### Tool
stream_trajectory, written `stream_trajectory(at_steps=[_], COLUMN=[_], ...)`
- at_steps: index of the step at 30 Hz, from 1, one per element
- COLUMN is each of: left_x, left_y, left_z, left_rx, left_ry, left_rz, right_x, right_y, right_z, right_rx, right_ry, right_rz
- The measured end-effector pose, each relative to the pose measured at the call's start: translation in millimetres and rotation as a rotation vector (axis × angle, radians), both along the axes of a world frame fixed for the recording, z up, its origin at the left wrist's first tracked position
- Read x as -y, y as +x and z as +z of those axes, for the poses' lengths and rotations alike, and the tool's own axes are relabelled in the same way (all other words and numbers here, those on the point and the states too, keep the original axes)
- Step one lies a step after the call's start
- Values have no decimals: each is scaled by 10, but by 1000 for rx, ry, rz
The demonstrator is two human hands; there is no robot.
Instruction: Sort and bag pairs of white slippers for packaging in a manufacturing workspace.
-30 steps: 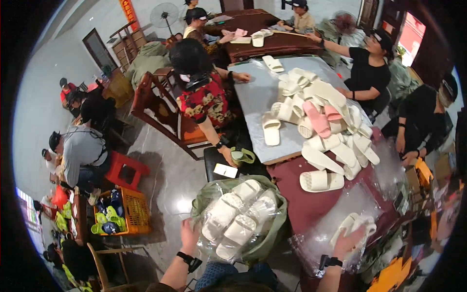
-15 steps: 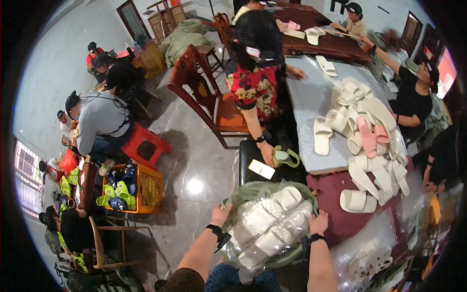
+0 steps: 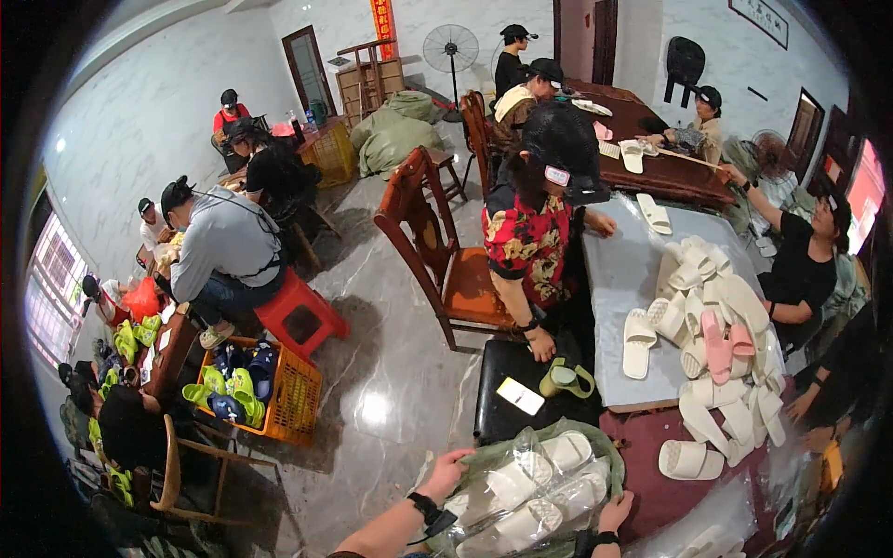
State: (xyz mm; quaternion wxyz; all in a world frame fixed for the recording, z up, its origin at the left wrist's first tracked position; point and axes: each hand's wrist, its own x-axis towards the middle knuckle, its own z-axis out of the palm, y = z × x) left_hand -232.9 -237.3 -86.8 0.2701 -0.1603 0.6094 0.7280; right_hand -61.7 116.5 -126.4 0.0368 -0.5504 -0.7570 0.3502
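Observation:
A green woven sack (image 3: 616,456) stands at the lower middle, its mouth spread wide. Inside lie several cream slippers (image 3: 521,476) in clear plastic bags. My left hand (image 3: 446,472) closes on the sack's left rim. On the opposite side, my right hand (image 3: 615,512) pinches the right rim, partly cut off by the lower edge of the picture. Both wrists wear dark bands. Just beyond the sack, a black bench (image 3: 498,432) carries a white phone-like card (image 3: 520,395) and a green strap-like item (image 3: 567,379).
Cream slippers and a pink pair (image 3: 716,346) are heaped on a grey-topped table (image 3: 614,279) at right. A co-worker in a floral top (image 3: 530,242) stands beside it. A wooden chair (image 3: 474,293), red stool (image 3: 299,312) and orange crate (image 3: 296,395) stand to the left.
My view has tilted up, so the sack and both hands sit lower in the picture. The left hand's fingers look more stretched along the rim. The co-worker in the floral top has straightened somewhat.

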Motion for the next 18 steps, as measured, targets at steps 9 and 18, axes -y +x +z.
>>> stream_trajectory(at_steps=[9, 18], left_x=[946, 1352], left_y=[842, 1322], left_z=[-75, -552], left_rx=[108, 70], left_ry=[-91, -557], left_rz=[264, -83], right_x=[178, 458], right_y=[1101, 1653], right_z=[-62, 814], right_rx=[-612, -250], right_ry=[-321, -286], right_rz=[-315, -61])
